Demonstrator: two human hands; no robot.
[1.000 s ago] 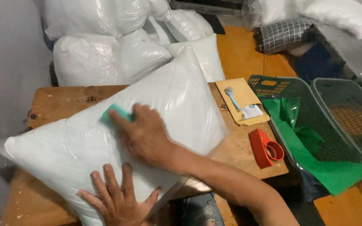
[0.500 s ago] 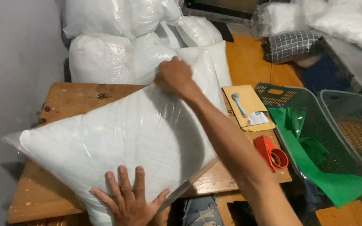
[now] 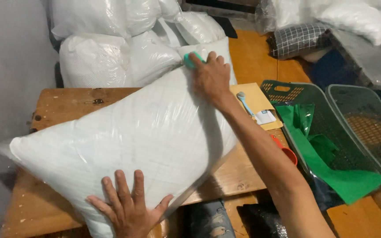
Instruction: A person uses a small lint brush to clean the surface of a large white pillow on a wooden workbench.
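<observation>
The right hand [image 3: 211,76] is gripping a teal tool [image 3: 188,60] at the pillow's [image 3: 124,145] one o'clock corner; the left hand [image 3: 128,207] is pressing flat at six. Pressing hard is probably risking tearing its plastic wrap.

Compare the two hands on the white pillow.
The left hand lies flat with fingers spread on the pillow at its near edge; the right hand reaches to the far corner. The right hand grips a small teal tool; the left hand holds nothing. Both touch the pillow.
</observation>
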